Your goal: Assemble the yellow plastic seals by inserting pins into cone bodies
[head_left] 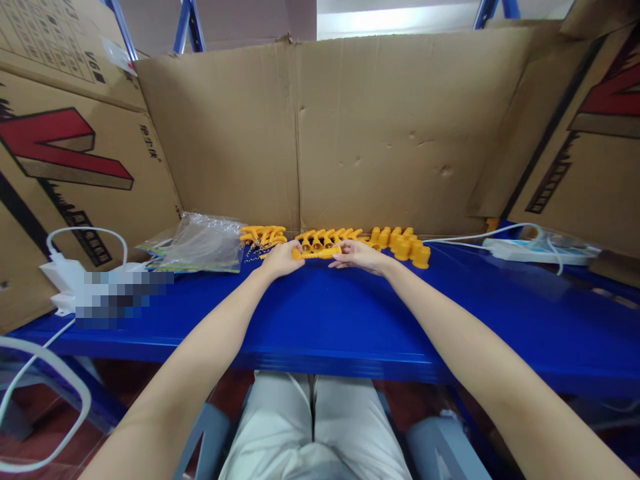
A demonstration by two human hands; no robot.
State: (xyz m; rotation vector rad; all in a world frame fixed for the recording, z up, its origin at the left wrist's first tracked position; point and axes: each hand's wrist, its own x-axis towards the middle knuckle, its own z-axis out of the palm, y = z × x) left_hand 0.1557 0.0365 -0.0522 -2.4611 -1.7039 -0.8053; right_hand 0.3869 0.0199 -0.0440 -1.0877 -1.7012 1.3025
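Note:
Both hands meet at a yellow plastic piece (323, 253) held level just above the far half of the blue table. Its left end is in the closed fingers of my left hand (285, 261). The fingertips of my right hand (361, 257) pinch its right end; the fingers cover part of it, so its full shape is hidden. Just behind the hands lies a row of yellow forked pieces (330, 236) with round openings. Past my left hand is a pile of yellow branched pieces (263, 235) with small metal chains (255, 252). Yellow cup-shaped pieces (403, 247) stand right of my right hand.
Clear plastic bags (200, 243) lie at the left of the blue table (345, 313). A white charger with cable (63, 277) sits farther left, a white power strip (540, 251) at right. Cardboard walls (400, 133) enclose the back and sides.

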